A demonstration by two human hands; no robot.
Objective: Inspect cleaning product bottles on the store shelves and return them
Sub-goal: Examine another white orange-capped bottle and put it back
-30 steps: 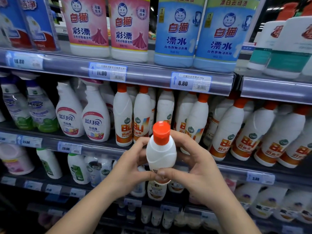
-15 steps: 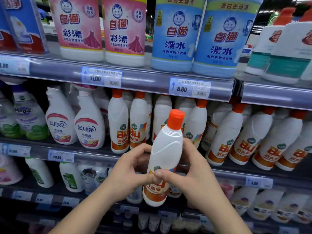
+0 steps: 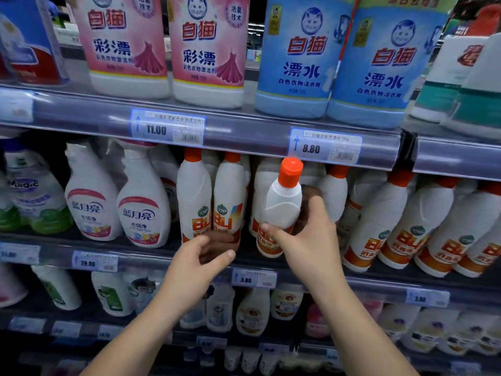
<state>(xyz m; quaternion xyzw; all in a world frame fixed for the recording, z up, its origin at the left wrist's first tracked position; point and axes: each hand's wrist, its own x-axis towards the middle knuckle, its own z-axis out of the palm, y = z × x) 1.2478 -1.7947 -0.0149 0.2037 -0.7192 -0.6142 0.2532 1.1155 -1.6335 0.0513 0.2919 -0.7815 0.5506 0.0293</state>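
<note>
White orange-capped bottle (image 3: 283, 204) gripped by right hand (image 3: 311, 240) fingers below "8.80" tag (image 3: 325, 147); left hand (image 3: 195, 270) fingers loose, empty.

Blue-framed price tag 11.00 (image 3: 167, 130) left of price tag 8.80 (image 3: 325, 146)
</note>
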